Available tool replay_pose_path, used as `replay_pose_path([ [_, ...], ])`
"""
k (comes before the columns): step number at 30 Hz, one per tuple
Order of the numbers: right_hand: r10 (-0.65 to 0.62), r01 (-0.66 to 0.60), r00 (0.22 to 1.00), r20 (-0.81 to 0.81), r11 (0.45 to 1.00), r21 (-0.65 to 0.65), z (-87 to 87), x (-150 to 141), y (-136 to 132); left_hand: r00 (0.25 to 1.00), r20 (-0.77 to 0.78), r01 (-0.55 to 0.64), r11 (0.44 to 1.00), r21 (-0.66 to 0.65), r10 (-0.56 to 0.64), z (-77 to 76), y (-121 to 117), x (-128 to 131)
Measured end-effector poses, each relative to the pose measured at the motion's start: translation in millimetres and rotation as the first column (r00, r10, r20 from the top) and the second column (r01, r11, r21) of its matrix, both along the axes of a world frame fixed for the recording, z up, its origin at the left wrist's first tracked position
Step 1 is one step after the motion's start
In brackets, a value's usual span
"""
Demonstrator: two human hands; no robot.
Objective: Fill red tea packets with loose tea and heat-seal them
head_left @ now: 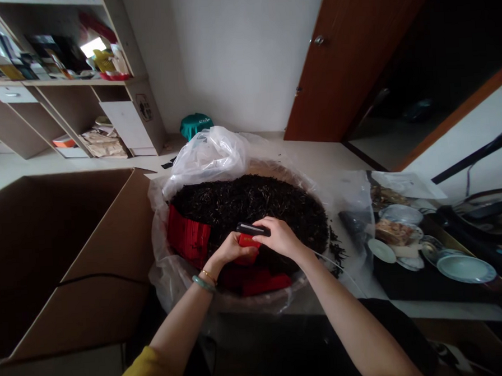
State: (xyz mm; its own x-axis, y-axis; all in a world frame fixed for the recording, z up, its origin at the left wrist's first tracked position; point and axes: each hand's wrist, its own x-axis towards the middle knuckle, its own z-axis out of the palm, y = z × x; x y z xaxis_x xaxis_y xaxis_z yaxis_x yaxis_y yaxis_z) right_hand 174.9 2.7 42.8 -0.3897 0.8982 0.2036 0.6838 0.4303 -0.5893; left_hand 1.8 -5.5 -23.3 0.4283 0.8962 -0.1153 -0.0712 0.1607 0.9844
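Note:
My left hand (229, 248) is closed around a small red packet (247, 242) with faint gold print. My right hand (282, 237) grips a slim black handheld device (248, 229), which lies across the packet's top edge. A pale cord trails from beneath my right wrist. Both hands are over a wide round container lined with clear plastic (160, 187), filled with dark, twisted dry leaves (230, 196) that look like tea. A row of red packets (188, 236) stands at its left side. More red packets (266, 284) lie near its front rim, partly under my hands.
A large open cardboard box (97, 235) stands at left. To the right, a black tray (407, 286) carries pale dishes (465, 267) and a bag of brownish pieces (394, 232). Spilled leaves (337, 249) lie beside the container. Behind are a shelf desk (146, 112) and a teal-covered object (195, 125).

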Motion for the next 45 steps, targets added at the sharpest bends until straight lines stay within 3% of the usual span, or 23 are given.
replay_pose_path([
  [12, 0.005, -0.005, 1.000, 0.018, 1.000, 0.004, 0.3, 1, 0, 1.000, -0.005, 0.002, 1.000, -0.010, -0.002, -2.5, 0, 0],
  [17, 0.027, -0.029, 0.999, 0.039, 0.999, 0.046, -1.2, 2, -1, 0.997, 0.005, -0.079, 0.996, 0.029, 0.079, 3.3, 1, 0],
  [21, 0.027, -0.022, 0.998, -0.061, 0.997, 0.076, -4.7, 5, 4, 0.987, 0.014, -0.161, 0.987, 0.002, 0.161, 5.9, 2, -1],
  [25, -0.077, 0.092, 0.989, -0.127, 0.989, 0.118, -14.7, 21, 20, 0.966, 0.090, -0.243, 0.970, -0.012, 0.243, 5.5, 3, -1],
  [28, -0.225, 0.229, 0.973, -0.041, 0.954, 0.193, -27.7, 41, 33, 0.943, 0.134, -0.308, 0.951, -0.005, 0.306, 2.9, 4, -1],
  [31, -0.304, 0.275, 0.949, 0.077, 0.925, 0.261, -37.1, 55, 39, 0.929, 0.132, -0.344, 0.938, -0.034, 0.345, -1.6, 6, -1],
  [33, -0.341, 0.297, 0.935, 0.101, 0.905, 0.304, -37.4, 55, 37, 0.923, 0.125, -0.361, 0.931, -0.050, 0.364, -4.0, 7, -1],
  [36, -0.307, 0.290, 0.952, -0.004, 0.895, 0.340, -31.4, 36, 26, 0.918, 0.122, -0.373, 0.926, -0.055, 0.377, -4.4, 7, -1],
  [40, -0.077, 0.104, 0.982, -0.175, 0.983, 0.152, -28.0, 1, 9, 0.934, 0.123, -0.330, 0.942, -0.057, 0.335, -0.5, 5, -1],
  [45, -0.085, 0.084, 0.960, -0.265, 0.996, -0.017, -33.7, -16, -1, 0.944, 0.146, -0.282, 0.954, -0.101, 0.295, -0.3, 4, 0],
])
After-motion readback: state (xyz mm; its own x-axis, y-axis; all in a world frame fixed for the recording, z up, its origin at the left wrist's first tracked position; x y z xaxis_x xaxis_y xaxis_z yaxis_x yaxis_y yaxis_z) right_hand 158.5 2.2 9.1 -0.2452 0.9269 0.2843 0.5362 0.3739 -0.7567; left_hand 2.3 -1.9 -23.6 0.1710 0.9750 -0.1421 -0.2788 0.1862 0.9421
